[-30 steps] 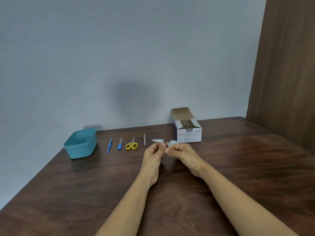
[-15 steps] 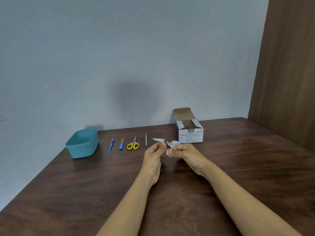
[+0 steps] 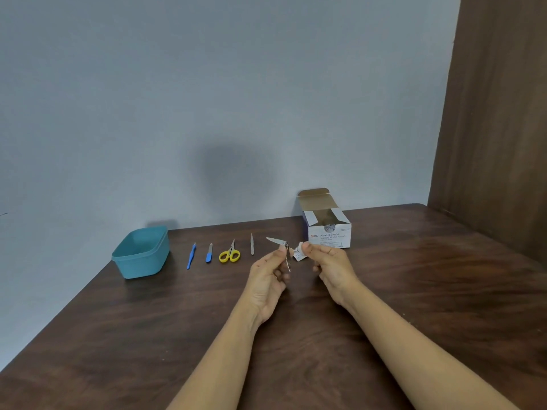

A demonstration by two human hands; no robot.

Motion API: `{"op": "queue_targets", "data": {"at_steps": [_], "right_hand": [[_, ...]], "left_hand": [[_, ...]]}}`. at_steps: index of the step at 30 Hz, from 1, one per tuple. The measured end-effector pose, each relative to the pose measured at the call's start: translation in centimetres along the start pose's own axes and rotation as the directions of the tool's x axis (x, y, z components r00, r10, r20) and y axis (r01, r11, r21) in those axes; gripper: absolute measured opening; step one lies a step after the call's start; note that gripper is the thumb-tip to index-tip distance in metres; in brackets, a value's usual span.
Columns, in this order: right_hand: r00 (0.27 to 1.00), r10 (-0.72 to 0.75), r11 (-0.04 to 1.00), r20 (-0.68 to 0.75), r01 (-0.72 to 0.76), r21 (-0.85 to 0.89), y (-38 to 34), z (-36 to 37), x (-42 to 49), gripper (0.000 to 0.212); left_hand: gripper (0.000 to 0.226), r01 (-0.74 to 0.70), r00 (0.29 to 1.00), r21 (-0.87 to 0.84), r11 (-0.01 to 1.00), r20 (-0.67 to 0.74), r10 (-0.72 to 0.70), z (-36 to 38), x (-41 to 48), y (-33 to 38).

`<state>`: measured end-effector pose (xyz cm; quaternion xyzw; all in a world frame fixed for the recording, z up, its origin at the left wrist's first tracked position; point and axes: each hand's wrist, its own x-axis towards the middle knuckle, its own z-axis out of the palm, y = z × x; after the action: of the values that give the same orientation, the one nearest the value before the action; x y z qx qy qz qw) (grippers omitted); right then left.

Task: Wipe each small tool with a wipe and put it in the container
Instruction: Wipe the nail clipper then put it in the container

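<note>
A small silver metal nail clipper is pinched between the thumb and fingertips of the left hand, with its body hanging down and its thin lever swung out toward the upper left. A small crumpled white wipe is pinched by the thumb and forefinger of the right hand, whose other fingers are curled in beneath. The wipe is held just beside the head of the clipper; whether the two touch cannot be told. Both hands are raised above the dark brown wooden table, near its middle. Behind them, four more tools are laid in a row on the table: a slim grey metal pair of tweezers, a small pair of yellow-handled scissors, a short blue-handled file and a thin blue stick-like tool. At the left end of the row, a teal rounded plastic container is set, well apart from the clipper. Behind the right hand, an open white cardboard box of alcohol swabs is seen, close to the grey-blue wall.
</note>
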<state>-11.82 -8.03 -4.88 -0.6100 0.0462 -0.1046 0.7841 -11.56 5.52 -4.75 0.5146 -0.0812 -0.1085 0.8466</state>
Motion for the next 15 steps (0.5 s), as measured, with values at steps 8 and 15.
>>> {"op": "queue_targets", "data": {"at_steps": [8, 15], "right_hand": [[0.969, 0.133, 0.983, 0.21, -0.156, 0.096, -1.0, -1.6, 0.2, 0.014], [0.951, 0.153, 0.986, 0.269, -0.164, 0.021, -1.0, -1.6, 0.2, 0.018]], "left_hand": [[0.014, 0.152, 0.98, 0.029, 0.988, 0.121, -0.155, 0.1, -0.3, 0.6], [0.013, 0.178, 0.971, 0.113, 0.978, 0.143, -0.193, -0.3, -0.2, 0.5]]}}
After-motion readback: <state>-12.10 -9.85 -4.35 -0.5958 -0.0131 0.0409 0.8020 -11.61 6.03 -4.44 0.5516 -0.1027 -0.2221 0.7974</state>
